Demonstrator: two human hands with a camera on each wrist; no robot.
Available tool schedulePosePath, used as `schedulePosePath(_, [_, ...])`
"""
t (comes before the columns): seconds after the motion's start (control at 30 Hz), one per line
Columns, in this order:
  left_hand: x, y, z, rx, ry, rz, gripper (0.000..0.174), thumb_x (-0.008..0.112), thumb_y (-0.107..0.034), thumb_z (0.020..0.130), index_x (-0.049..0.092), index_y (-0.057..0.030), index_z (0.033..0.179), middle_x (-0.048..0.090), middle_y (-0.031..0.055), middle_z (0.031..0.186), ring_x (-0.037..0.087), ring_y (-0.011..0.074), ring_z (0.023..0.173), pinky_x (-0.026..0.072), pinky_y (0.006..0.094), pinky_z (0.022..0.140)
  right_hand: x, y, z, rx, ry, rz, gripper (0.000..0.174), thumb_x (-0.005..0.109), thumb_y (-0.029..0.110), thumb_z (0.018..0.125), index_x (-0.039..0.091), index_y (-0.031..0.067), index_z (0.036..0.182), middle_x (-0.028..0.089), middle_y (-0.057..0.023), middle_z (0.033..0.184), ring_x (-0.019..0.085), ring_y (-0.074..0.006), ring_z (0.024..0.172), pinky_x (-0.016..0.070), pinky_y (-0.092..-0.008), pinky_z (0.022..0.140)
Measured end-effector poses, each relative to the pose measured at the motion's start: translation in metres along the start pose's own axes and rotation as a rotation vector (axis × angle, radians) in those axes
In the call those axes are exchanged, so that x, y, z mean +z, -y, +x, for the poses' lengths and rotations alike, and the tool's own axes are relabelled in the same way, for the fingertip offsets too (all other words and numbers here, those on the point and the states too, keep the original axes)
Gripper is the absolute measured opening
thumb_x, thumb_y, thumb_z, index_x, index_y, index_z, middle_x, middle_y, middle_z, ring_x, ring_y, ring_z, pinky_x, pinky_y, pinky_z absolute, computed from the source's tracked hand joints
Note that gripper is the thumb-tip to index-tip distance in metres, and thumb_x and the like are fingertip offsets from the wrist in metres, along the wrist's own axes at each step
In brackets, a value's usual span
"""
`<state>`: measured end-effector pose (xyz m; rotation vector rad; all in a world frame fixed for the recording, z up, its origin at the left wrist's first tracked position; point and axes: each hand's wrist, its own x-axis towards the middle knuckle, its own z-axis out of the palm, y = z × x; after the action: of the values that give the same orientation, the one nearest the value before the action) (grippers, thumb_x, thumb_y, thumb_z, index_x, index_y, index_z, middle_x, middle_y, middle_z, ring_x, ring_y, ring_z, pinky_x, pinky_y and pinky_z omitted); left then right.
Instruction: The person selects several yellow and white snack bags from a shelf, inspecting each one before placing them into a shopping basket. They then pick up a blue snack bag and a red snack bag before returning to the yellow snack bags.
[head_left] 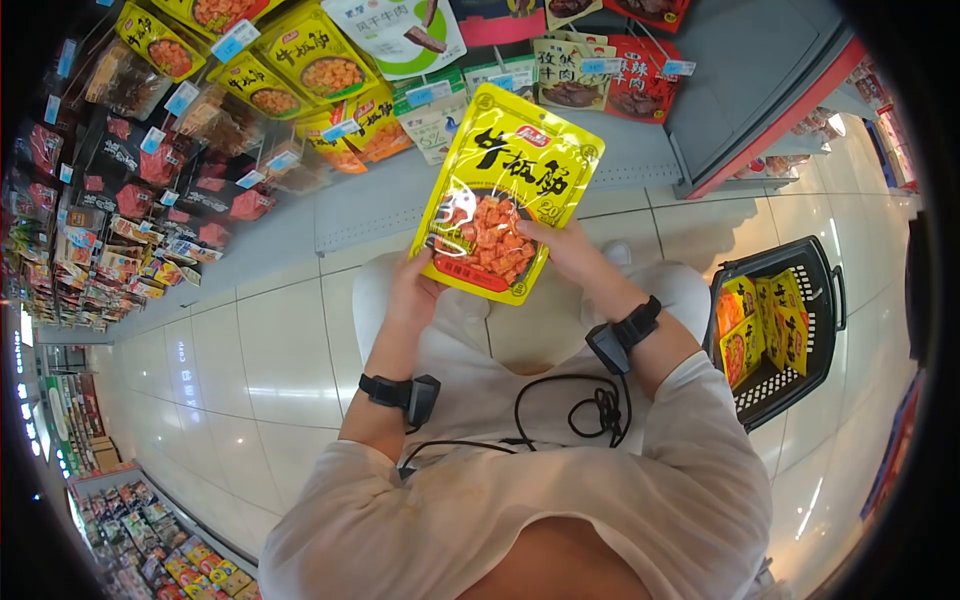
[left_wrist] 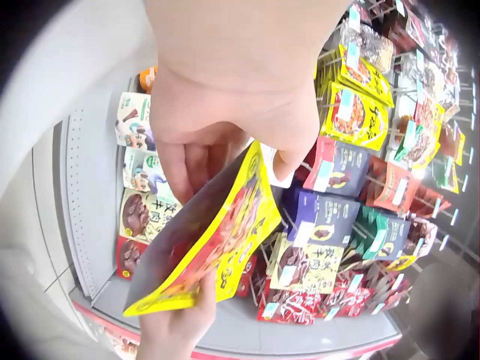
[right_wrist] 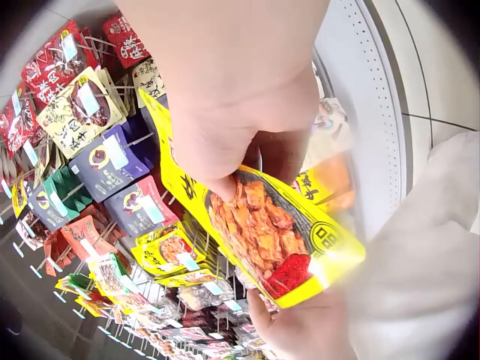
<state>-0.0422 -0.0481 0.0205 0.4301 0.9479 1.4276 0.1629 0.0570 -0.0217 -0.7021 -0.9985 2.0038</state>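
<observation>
A yellow beef-tendon snack pouch [head_left: 487, 130] is held by 2 bare hands above the tiled floor [head_left: 250, 340], just in front of the lower edge of the grey display shelf [head_left: 640, 160], its printed face turned up toward the wearer. The lower left edge is gripped by the left hand [head_left: 408, 292], with the thumb on the front and the other fingers behind; the lower right edge is pinched by the right hand [head_left: 575, 255], its thumb laid over the printed food picture. The upper end is left unsupported. Similar yellow pouches [head_left: 330, 65] are hung at the upper left of the shelf, and others [head_left: 790, 310] are contained in a black shopping basket [head_left: 775, 395] on the floor beside the right leg. The pouch is judged to be light and pliable, with a glossy film that may slip under a fingertip; it is unlikely to be fragile, though it may sag if carried by 1 corner. It is best taken by the 2 side edges, or by the flat top seal.
</observation>
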Motion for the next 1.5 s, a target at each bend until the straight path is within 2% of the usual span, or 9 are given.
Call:
schedulePosePath(0.1, [-0.012,-0.013,0.005,-0.028,0.081,-0.126,0.049,0.056,-0.013,0.085,0.040,-0.0001,0.130,0.056,0.0139,0.118,0.058,0.0232,0.104,0.0471,0.0337,0.090,0.007,0.015,-0.007,-0.011,0.082,-0.172,0.044,0.066,0.007,0.080,0.051,0.0022,0.121,0.059,-0.0065,0.115,0.057,-0.0152,0.100,0.0465,-0.0305,0.086])
schedulePosePath(0.17, [-0.015,-0.016,0.004,-0.118,0.133,0.283,0.047,0.057,-0.010,0.084,0.043,0.0009,0.127,0.056,0.0124,0.118,0.057,0.0212,0.104,0.0473,0.0340,0.089,0.005,0.011,-0.007,0.057,0.106,-0.247,0.044,0.068,0.008,0.078,0.052,0.0017,0.119,0.061,-0.0062,0.109,0.058,-0.0149,0.094,0.0468,-0.0296,0.083])
schedulePosePath(0.27, [-0.006,-0.007,0.007,-0.192,0.164,0.345,0.046,0.062,-0.003,0.081,0.047,0.0009,0.124,0.057,0.0103,0.116,0.057,0.0183,0.103,0.0476,0.0324,0.088,0.003,0.001,-0.006,0.105,0.158,-0.358,0.042,0.067,0.010,0.080,0.052,-0.0001,0.118,0.062,-0.0073,0.108,0.060,-0.0144,0.091,0.0486,-0.0284,0.080])
schedulePosePath(0.43, [-0.007,0.011,0.018,-0.107,0.080,0.288,0.041,0.062,0.002,0.080,0.050,0.0001,0.119,0.059,0.0090,0.112,0.059,0.0166,0.097,0.0492,0.0312,0.084,0.010,0.008,-0.003,0.271,-0.048,0.089,0.032,0.061,0.010,0.085,0.054,-0.0018,0.114,0.061,-0.0098,0.109,0.060,-0.0146,0.094,0.0497,-0.0283,0.081])
schedulePosePath(0.57, [-0.009,0.014,0.021,-0.006,0.003,0.272,0.037,0.061,0.002,0.080,0.052,0.0003,0.116,0.060,0.0092,0.110,0.060,0.0165,0.095,0.0499,0.0310,0.082,0.009,-0.002,-0.006,0.317,0.081,0.010,0.034,0.063,0.009,0.083,0.054,-0.0017,0.114,0.062,-0.0094,0.108,0.060,-0.0154,0.092,0.0495,-0.0290,0.081])
schedulePosePath(0.73, [-0.014,0.017,0.023,-0.054,-0.004,0.270,0.037,0.061,0.002,0.081,0.052,0.0005,0.116,0.061,0.0097,0.109,0.060,0.0165,0.094,0.0499,0.0315,0.082,0.009,-0.012,-0.002,0.226,0.139,-0.153,0.040,0.067,0.009,0.080,0.054,-0.0010,0.116,0.061,-0.0069,0.108,0.059,-0.0141,0.094,0.0478,-0.0293,0.083])
schedulePosePath(1.33, [-0.013,0.020,0.027,-0.041,0.016,0.326,0.038,0.063,0.005,0.078,0.053,0.0008,0.115,0.061,0.0096,0.108,0.060,0.0168,0.095,0.0502,0.0308,0.082,0.009,-0.012,-0.002,0.055,0.152,-0.388,0.035,0.064,0.006,0.082,0.054,0.0001,0.115,0.062,-0.0053,0.106,0.057,-0.0110,0.094,0.0480,-0.0274,0.082])
schedulePosePath(1.47, [-0.014,0.024,0.028,0.032,-0.011,0.338,0.036,0.063,0.003,0.079,0.054,0.0003,0.114,0.061,0.0089,0.107,0.060,0.0157,0.092,0.0505,0.0301,0.080,0.005,-0.020,0.002,0.022,0.150,-0.363,0.035,0.063,0.007,0.083,0.053,-0.0001,0.116,0.062,-0.0054,0.106,0.059,-0.0121,0.093,0.0485,-0.0277,0.082])
schedulePosePath(1.5, [-0.014,0.024,0.029,0.059,-0.030,0.325,0.035,0.063,0.002,0.080,0.054,0.0000,0.114,0.061,0.0085,0.106,0.061,0.0153,0.092,0.0506,0.0297,0.079,0.006,-0.020,0.003,0.103,0.076,-0.176,0.034,0.061,0.009,0.085,0.052,-0.0003,0.117,0.061,-0.0062,0.107,0.059,-0.0136,0.095,0.0483,-0.0285,0.083])
